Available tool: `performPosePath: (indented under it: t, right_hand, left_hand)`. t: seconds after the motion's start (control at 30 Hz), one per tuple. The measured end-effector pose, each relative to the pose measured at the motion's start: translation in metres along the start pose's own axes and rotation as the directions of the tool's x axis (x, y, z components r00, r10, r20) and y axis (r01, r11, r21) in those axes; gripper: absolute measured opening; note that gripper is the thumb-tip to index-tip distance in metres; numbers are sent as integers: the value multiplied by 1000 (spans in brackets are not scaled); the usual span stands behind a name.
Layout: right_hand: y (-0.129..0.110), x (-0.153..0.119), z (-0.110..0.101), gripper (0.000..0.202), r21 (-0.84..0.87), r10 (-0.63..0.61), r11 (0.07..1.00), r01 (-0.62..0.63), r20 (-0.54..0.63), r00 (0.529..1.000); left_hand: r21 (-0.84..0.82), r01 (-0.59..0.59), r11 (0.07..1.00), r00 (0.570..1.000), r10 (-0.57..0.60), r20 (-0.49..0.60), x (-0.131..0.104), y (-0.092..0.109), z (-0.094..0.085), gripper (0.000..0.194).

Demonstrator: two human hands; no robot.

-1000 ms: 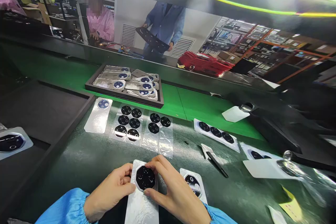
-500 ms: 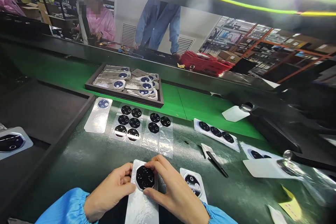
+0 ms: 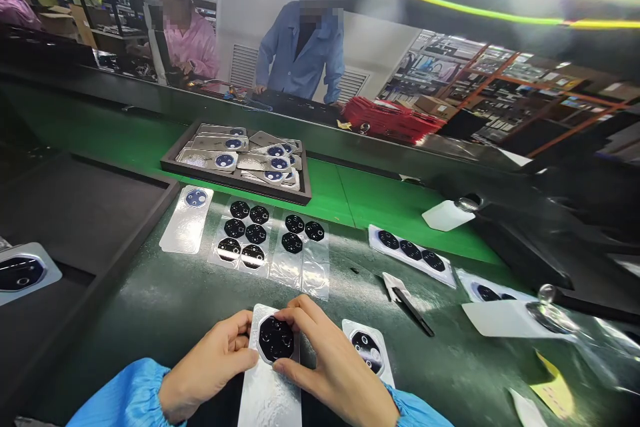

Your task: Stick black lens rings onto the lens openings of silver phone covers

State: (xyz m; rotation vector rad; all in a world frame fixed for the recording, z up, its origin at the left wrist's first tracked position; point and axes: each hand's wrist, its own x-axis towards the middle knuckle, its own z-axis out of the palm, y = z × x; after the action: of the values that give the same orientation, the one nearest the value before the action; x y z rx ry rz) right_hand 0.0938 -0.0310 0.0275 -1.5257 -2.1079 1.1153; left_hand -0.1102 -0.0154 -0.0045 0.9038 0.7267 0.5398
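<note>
A silvery phone back panel (image 3: 270,397) lies upright in front of me, its lower end cut off by the picture's edge. Set at its top is a black octagonal camera lens cover (image 3: 277,340). My left hand (image 3: 213,363) pinches the panel's left edge, fingers curled behind and thumb on the front. With index finger and thumb, my right hand (image 3: 333,363) grips the lens cover at its upper right and lower edges. Partly hidden behind my right wrist is another back panel (image 3: 383,343). Ahead lie clear plastic sheets (image 3: 315,273) with several black lens covers.
A dark tray (image 3: 235,180) holds several back panels; a single panel (image 3: 185,227) lies in front of it. Black tweezers (image 3: 414,312), a strip of lens covers (image 3: 410,251) and white cards (image 3: 500,318) are on the right. A large black tray (image 3: 65,193) borders the left. Co-workers are beyond.
Both hands keep their hold, with hardly any movement. Across the bench, the person in the blue jacket has leaned lower into view.
</note>
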Motion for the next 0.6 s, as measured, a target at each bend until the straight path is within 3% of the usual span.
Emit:
performPosePath:
  t: [0.3, 0.6]
  right_hand:
    - [1, 5, 4, 44, -115, -14, 993, 10, -32, 999]
    - [-2, 4, 13, 44, -233, -22, 972, 0, -93, 995]
  left_hand:
    - [60, 2, 998, 1000, -3, 15, -4, 0, 1, 39]
    - [268, 29, 963, 992, 5, -124, -8, -8, 1, 41]
